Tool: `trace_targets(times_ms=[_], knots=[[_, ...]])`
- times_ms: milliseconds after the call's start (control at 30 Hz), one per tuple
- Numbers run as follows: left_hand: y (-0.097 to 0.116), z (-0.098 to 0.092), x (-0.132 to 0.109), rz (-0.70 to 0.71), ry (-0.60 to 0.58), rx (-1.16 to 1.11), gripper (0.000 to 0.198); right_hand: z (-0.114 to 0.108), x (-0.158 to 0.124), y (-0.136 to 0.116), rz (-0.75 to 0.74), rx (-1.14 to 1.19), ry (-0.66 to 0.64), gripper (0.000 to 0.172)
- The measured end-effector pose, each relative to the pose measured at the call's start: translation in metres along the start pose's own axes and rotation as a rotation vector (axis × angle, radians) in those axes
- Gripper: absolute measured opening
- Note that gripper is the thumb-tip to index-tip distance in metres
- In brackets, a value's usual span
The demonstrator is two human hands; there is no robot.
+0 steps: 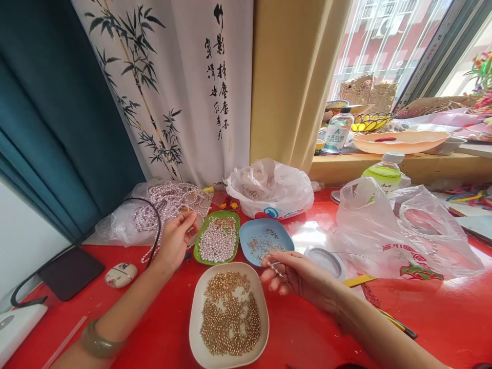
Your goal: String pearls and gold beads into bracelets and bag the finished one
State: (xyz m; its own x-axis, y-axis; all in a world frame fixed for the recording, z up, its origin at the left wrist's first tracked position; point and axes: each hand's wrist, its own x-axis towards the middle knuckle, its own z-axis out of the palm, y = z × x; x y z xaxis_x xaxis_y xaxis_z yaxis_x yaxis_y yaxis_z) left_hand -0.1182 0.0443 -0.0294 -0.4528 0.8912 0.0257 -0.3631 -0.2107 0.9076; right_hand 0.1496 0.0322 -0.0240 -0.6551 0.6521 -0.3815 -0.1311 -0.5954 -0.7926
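My right hand [286,271] is closed on a short string of beads [275,270], with pale and pinkish beads along it, just above the red table. My left hand [179,236] is raised beside the green tray, its thumb and fingers pinched together; what they hold, if anything, is too small to make out. White pearl beads and a few gold ones lie in the green tray [197,251]. A blue tray [246,225] with small metal pieces stands beside it. Nearest me is a cream tray [194,328] of gold beads.
Strands of pink beads [165,202] spill from a plastic bag at the left. A white plastic bag [284,200] sits behind the trays, another bag [357,220] at the right. A grey round lid [325,261], mouse [121,274], black cable [157,225] and green-labelled bottle [384,174] are around.
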Motion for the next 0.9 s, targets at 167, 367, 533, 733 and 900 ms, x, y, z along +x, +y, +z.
trace_targets(times_ms=[167, 367, 533, 733, 900], knots=[[0.001, -0.001, 0.0, 0.008, 0.003, 0.046, 0.027, 0.001, 0.0, -0.002, -0.026, -0.213, 0.104, 0.021], [0.01, 0.006, -0.006, -0.001, -0.098, 0.154, 0.026, 0.005, -0.021, -0.019, -0.219, -1.289, 0.001, 0.03], [0.016, 0.019, -0.024, -0.053, -0.222, 0.321, 0.021, 0.008, -0.034, -0.027, -0.354, -1.665, 0.154, 0.03], [0.017, 0.04, -0.063, -0.013, -0.562, 0.527, 0.007, 0.021, -0.026, -0.023, -0.357, -0.935, 0.148, 0.026], [0.011, 0.05, -0.084, 0.057, -0.7, 0.633, 0.006, 0.037, -0.027, -0.016, -0.183, -0.654, -0.107, 0.032]])
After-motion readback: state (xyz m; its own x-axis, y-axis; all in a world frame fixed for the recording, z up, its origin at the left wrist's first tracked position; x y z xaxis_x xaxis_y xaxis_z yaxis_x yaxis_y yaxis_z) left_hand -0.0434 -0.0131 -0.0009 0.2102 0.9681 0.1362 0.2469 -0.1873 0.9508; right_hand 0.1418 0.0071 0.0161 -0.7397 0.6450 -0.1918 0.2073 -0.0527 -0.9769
